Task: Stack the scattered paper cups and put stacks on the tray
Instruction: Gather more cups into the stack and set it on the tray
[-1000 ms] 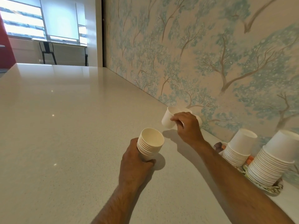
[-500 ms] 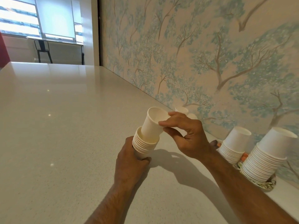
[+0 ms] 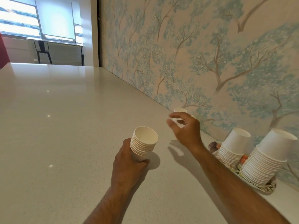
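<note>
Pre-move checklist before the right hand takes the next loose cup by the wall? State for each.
1. Left hand holds the cup stack with a firm grip: ok.
2. Stack mouth up, unobstructed: ok.
3. Right hand free, fingers relaxed: ok.
4. Loose cup by the wall within reach, just beyond the fingers: ok.
5. Whether that cup stands upright, and how many cups sit there: cannot tell, the hand hides them.
6. Tray room for another stack beside the two stacks there: cannot tell.
</note>
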`<action>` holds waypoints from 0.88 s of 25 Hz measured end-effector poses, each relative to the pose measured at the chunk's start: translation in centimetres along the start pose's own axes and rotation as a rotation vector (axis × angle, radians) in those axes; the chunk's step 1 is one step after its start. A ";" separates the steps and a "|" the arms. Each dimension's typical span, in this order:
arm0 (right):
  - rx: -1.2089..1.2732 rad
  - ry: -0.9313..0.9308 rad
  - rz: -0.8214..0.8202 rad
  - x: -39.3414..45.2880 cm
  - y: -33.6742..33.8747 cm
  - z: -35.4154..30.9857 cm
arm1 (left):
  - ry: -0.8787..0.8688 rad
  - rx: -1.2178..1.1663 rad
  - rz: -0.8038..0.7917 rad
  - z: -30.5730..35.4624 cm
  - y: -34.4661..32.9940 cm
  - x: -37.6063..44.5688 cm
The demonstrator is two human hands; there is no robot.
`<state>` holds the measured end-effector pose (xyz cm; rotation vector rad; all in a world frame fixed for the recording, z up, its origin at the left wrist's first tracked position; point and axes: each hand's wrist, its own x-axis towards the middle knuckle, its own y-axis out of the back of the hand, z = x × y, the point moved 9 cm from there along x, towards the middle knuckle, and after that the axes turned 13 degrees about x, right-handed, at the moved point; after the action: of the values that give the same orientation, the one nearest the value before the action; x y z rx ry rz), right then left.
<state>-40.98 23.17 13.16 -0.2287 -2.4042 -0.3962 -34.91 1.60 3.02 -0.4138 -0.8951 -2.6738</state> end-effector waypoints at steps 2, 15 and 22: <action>-0.168 -0.229 0.187 2.4 3.2 5.6 | -0.002 0.004 -0.004 0.0 -0.1 0.0; -0.558 -0.641 0.112 6.4 7.1 18.4 | -0.011 0.002 -0.004 -0.2 -0.3 0.1; -0.430 -0.661 0.244 5.8 7.5 17.4 | -0.014 0.006 -0.003 -0.2 -0.4 0.0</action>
<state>-53.78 36.49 6.08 -0.9654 -2.8426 -0.8208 -35.09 1.76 2.63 -0.4306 -0.9087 -2.6729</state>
